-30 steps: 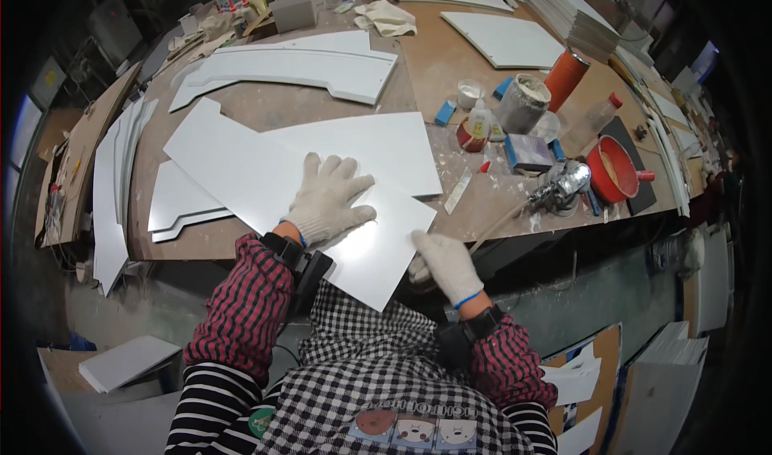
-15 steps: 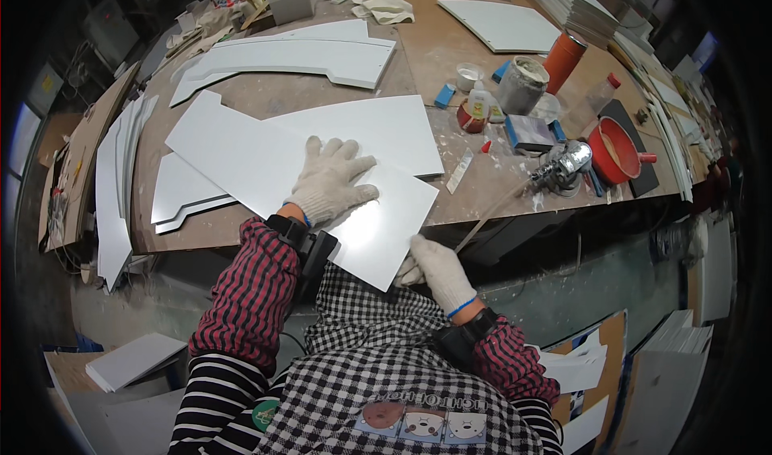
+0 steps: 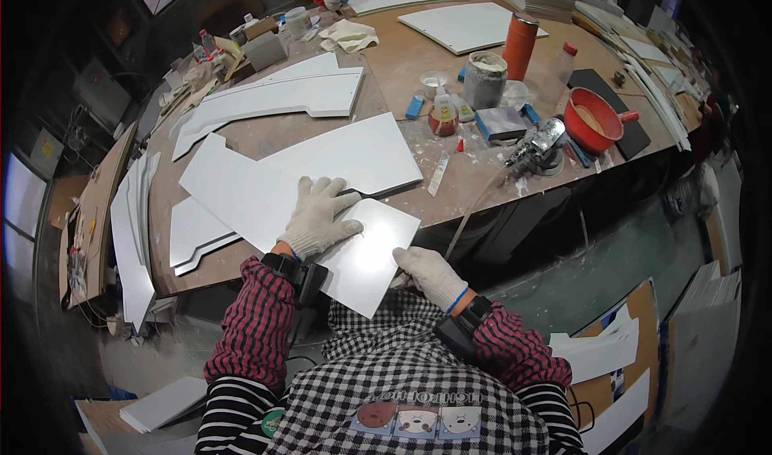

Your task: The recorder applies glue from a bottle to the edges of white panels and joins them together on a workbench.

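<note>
Both my hands wear off-white knitted gloves. My left hand point(image 3: 322, 216) lies flat with spread fingers on top of a glossy white panel point(image 3: 371, 250). This panel slants across the bench and juts past its front edge towards my apron. My right hand point(image 3: 432, 276) grips its right edge, thumb above; the other fingers are mostly hidden below. Under it lies another white panel point(image 3: 354, 153) with a stepped edge. A further notched white panel point(image 3: 201, 228) shows to the left of my left hand. Behind them rest long white panels point(image 3: 277, 94) with cut-out edges.
Right of the panels are a sander-like metal tool point(image 3: 539, 148), a red pan point(image 3: 593, 121), a grey pot point(image 3: 486, 81), glue bottles point(image 3: 444, 105) and an orange flask point(image 3: 520, 46). Across the bench point(image 3: 386, 61), a person's gloved hand point(image 3: 334, 0) is by another panel.
The held panel has slid towards me, baring more of the stepped edge beneath. My right hand has come nearer with it. The view has turned, showing more of the person opposite.
</note>
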Demonstrator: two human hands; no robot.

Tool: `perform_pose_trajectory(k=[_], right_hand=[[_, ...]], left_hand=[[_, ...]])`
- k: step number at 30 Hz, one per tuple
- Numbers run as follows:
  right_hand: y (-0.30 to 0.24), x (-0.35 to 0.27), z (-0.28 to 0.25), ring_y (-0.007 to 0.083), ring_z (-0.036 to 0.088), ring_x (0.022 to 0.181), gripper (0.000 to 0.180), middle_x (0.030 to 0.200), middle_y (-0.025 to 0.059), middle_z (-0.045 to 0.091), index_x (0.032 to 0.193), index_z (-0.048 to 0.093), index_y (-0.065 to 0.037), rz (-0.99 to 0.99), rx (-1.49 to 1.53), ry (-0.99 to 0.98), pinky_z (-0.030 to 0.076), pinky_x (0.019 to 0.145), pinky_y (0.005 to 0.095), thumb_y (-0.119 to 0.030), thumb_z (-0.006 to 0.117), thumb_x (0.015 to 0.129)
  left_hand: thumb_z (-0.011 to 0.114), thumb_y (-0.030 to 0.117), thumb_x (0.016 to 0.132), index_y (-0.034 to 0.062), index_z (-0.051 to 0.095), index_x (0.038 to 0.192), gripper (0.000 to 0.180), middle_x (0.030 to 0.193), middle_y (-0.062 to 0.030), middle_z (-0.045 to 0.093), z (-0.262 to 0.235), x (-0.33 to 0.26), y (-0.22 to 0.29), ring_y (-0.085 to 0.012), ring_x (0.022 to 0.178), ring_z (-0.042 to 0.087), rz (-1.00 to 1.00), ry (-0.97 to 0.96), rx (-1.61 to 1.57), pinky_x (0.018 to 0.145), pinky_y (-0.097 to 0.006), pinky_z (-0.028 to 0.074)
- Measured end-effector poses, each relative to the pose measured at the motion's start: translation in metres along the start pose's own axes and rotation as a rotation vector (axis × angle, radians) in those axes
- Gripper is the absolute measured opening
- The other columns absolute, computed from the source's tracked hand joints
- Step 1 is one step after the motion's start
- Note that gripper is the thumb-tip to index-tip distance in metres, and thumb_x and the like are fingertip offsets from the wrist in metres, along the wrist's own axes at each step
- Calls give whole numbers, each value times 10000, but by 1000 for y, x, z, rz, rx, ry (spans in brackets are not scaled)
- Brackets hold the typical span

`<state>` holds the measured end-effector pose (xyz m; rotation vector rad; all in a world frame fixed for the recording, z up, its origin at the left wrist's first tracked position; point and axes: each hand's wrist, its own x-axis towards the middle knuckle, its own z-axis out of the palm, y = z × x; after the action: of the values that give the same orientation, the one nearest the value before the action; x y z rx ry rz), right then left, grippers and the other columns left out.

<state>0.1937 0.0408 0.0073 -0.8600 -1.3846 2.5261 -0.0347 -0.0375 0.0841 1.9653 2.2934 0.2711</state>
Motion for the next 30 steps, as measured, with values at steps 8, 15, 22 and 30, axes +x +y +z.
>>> perform_pose_trajectory(k=[8, 15, 22, 30], right_hand=[[-41, -23, 30, 129, 629, 751, 355, 878, 105, 696, 967, 671, 81, -222, -160, 106, 493, 692, 264, -267, 653, 895], [-102, -26, 26, 352, 648, 786, 397, 821, 205, 657, 894, 677, -5, -554, -955, 231, 504, 697, 393, -392, 595, 870], [-124, -3, 13, 334, 617, 780, 255, 802, 159, 626, 887, 630, -27, -971, -1124, 265, 491, 678, 409, -280, 643, 858], [-111, -9, 12, 312, 607, 788, 357, 843, 127, 629, 1099, 628, -67, -922, -965, 267, 492, 697, 385, -237, 732, 803]], left_hand=[[730, 489, 684, 84, 619, 1217, 678, 1145, -156, 615, -27, 1, -7, -360, 1105, 467, 42, -20, -125, 1060, -505, 264], [782, 443, 657, 75, 702, 1042, 538, 889, -155, 671, -101, 16, 14, -358, 964, 511, -114, -171, 64, 907, -413, 417], [823, 357, 630, 109, 742, 858, 347, 789, -77, 669, -99, 4, 24, -284, 883, 535, -43, 308, 163, 824, -403, 444], [817, 351, 658, 125, 738, 915, 351, 846, -52, 673, -103, 1, 36, -256, 914, 553, -184, 202, 196, 839, -372, 457]])
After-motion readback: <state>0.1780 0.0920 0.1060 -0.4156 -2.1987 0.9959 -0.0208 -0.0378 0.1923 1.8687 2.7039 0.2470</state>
